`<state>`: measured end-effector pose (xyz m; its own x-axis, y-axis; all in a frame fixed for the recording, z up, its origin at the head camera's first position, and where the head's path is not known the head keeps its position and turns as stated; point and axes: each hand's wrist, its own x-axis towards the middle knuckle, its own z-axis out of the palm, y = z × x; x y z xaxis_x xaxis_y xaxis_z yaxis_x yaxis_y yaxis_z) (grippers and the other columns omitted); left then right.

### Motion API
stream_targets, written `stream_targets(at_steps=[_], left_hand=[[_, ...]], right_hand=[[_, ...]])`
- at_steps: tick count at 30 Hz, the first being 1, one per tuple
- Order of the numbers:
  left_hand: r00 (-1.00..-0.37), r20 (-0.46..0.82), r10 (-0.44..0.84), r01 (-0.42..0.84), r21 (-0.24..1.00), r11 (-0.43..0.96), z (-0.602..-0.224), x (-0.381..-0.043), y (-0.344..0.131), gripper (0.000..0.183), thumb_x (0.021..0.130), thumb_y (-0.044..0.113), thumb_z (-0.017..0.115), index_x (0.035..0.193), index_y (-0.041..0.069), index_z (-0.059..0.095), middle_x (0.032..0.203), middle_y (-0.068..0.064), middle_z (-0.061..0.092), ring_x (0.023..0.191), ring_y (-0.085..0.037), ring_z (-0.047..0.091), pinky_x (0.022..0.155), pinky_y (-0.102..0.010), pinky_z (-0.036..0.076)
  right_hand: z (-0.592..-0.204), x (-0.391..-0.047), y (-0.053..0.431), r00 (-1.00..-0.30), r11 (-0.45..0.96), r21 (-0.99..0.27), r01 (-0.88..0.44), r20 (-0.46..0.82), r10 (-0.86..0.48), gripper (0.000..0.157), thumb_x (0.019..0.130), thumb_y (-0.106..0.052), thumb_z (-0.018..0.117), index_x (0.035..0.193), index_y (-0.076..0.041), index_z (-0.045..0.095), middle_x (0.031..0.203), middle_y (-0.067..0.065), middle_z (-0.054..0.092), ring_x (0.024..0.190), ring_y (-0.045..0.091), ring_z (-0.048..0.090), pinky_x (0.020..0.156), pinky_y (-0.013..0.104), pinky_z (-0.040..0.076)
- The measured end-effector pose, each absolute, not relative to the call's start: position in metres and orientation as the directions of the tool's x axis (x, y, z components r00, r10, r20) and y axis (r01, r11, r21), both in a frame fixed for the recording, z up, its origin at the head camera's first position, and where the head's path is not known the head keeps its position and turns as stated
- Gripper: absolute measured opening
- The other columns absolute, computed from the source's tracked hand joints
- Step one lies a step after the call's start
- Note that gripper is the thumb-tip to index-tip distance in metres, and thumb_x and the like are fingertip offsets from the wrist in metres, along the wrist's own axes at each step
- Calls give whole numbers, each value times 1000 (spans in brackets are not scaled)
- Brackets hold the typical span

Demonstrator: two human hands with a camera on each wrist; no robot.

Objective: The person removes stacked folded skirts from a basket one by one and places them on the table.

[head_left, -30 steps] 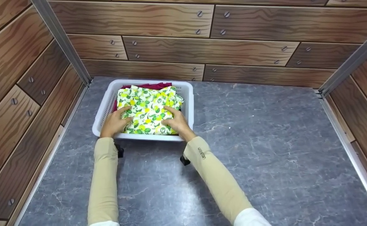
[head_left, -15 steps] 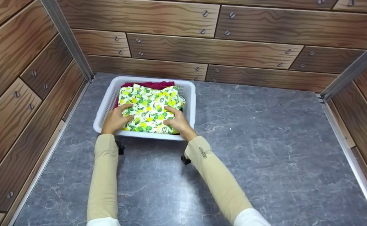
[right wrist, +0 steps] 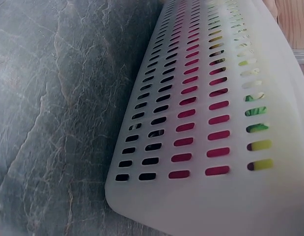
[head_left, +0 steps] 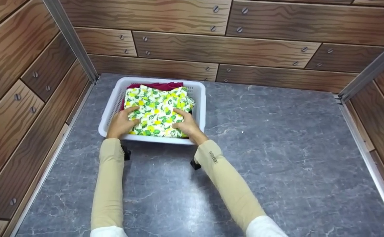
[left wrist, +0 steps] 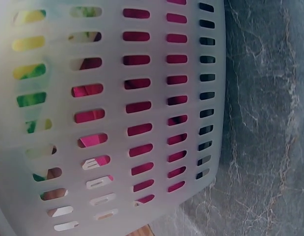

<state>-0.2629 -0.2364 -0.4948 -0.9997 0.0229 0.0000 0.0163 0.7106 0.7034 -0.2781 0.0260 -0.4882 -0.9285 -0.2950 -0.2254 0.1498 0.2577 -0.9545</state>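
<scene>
A white plastic basket (head_left: 203, 108) stands on the grey marbled surface, filled with cloth. On top lies a folded white garment (head_left: 159, 113) printed with yellow lemons and green leaves. Dark red cloth (head_left: 169, 86) shows under it along the back. My left hand (head_left: 121, 123) rests on the garment's left side, thumb and forefinger spread apart. On the right side my right hand (head_left: 188, 126) touches it in a similar way. The other fingers are mostly hidden. Both wrist views look at the slotted basket wall (left wrist: 112, 118), with red and lemon-print cloth behind the slots.
Wood-patterned walls (head_left: 179, 46) rise behind and on both sides. Grey metal strips (head_left: 77, 42) run along the corners. The marbled surface (head_left: 271, 148) stretches to the right and in front of the basket.
The head view has shifted slightly, so the basket sits a little higher in the frame. Both hands stay on the garment with hardly any movement.
</scene>
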Motion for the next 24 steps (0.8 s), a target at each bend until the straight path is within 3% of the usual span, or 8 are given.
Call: stream_targets(at_steps=[4, 6, 10, 13, 17, 19, 21, 24], left_hand=[[-1000, 8, 17, 17, 702, 712, -494, -261, -236, 57, 90, 15, 67, 146, 8, 56, 138, -17, 61, 51, -13, 30, 62, -35, 38], [-1000, 7, 12, 13, 698, 716, -494, -261, -235, 57, 91, 15, 68, 146, 9, 56, 129, -20, 66, 49, -12, 27, 59, -34, 36], [-1000, 5, 27, 23, 709, 705, -493, -261, -235, 57, 92, 13, 67, 148, 8, 54, 125, -23, 67, 52, -18, 38, 58, -36, 39], [-999, 5, 42, 32, 738, 674, -489, -263, -237, 58, 93, 11, 66, 149, 7, 52, 141, -18, 58, 76, -28, 57, 72, -40, 47], [-998, 27, 56, 56, 778, 626, -480, -266, -237, 60, 91, 8, 65, 150, 8, 51, 150, -16, 50, 60, -22, 50, 64, -35, 46], [-997, 51, 62, 78, 794, 602, -475, -265, -235, 60, 91, 6, 65, 150, 9, 51, 150, -16, 50, 46, -15, 27, 51, -29, 35], [-995, 76, 63, 98, 801, 591, -472, -263, -234, 60, 91, 7, 64, 150, 11, 51, 149, -15, 52, 41, -7, 22, 46, -25, 31], [-994, 100, 45, 107, 808, 579, -465, -254, -233, 60, 92, 6, 63, 150, 11, 51, 145, -15, 56, 38, -4, 20, 44, -23, 28]], right_hand=[[-487, -277, 26, -926, 261, -954, 146, -224, -303, 71, 87, 10, 60, 154, -10, 45, 160, 12, 35, 58, 12, 31, 58, 25, 35], [-487, -277, 27, -926, 263, -954, 144, -224, -304, 71, 88, 10, 59, 154, -11, 44, 161, 12, 35, 57, 12, 29, 56, 25, 34], [-487, -278, 28, -932, 282, -952, 117, -203, -299, 72, 87, 10, 58, 155, -11, 44, 161, 11, 35, 83, 14, 44, 55, 25, 34], [-486, -280, 27, -936, 311, -947, 82, -180, -301, 74, 86, 9, 58, 155, -12, 43, 161, 9, 36, 91, 16, 46, 55, 25, 34], [-484, -281, 28, -939, 342, -939, 43, -155, -307, 73, 87, 9, 57, 156, -13, 42, 160, 9, 37, 62, 14, 39, 53, 24, 33], [-482, -281, 30, -942, 343, -939, 28, -140, -304, 73, 87, 9, 57, 156, -13, 42, 160, 9, 37, 61, 14, 39, 52, 24, 33], [-481, -281, 31, -947, 352, -936, 6, -118, -300, 73, 87, 8, 58, 155, -13, 43, 160, 9, 37, 80, 15, 53, 54, 24, 36], [-480, -280, 30, -953, 390, -919, -52, -72, -296, 72, 86, 8, 58, 154, -11, 45, 159, 8, 40, 101, 21, 55, 55, 23, 36]])
